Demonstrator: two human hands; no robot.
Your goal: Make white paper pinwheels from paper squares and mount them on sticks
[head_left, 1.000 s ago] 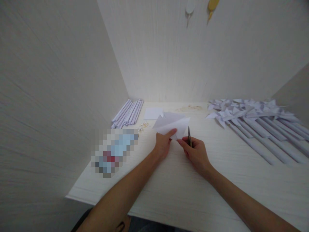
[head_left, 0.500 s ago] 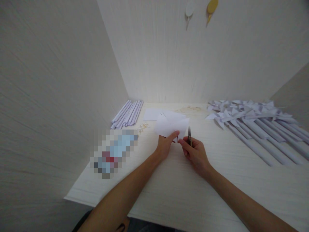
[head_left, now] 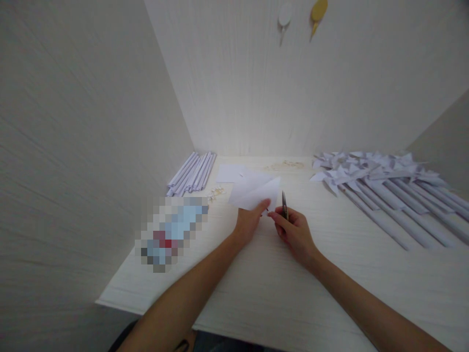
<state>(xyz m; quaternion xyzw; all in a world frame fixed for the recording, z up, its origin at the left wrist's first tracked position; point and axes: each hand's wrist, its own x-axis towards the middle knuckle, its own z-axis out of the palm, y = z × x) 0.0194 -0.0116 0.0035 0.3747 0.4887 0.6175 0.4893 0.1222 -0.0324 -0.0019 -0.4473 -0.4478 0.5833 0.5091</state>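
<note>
A white sheet of paper with a crease across it is pinched by its near edge in my left hand, thumb on top. My right hand is closed around a pair of scissors, their pointed blades directed away from me and apart from the sheet. Its thumb and forefinger reach the paper's near right corner, close to my left fingertips. Whether they pinch that corner is too small to tell. A small white paper scrap shows beyond the sheet.
Rolled paper sticks lie at the back left, beside a flat paper sheet and small pale bits. A pixelated object rests on the left of the table. Several paper pinwheels cover the right side. Two hooks hang on the wall.
The sheet has turned and shifted slightly left in my left hand, and its slanting crease looks different. The scissors stay in my right hand. The whole view has shifted a little.
</note>
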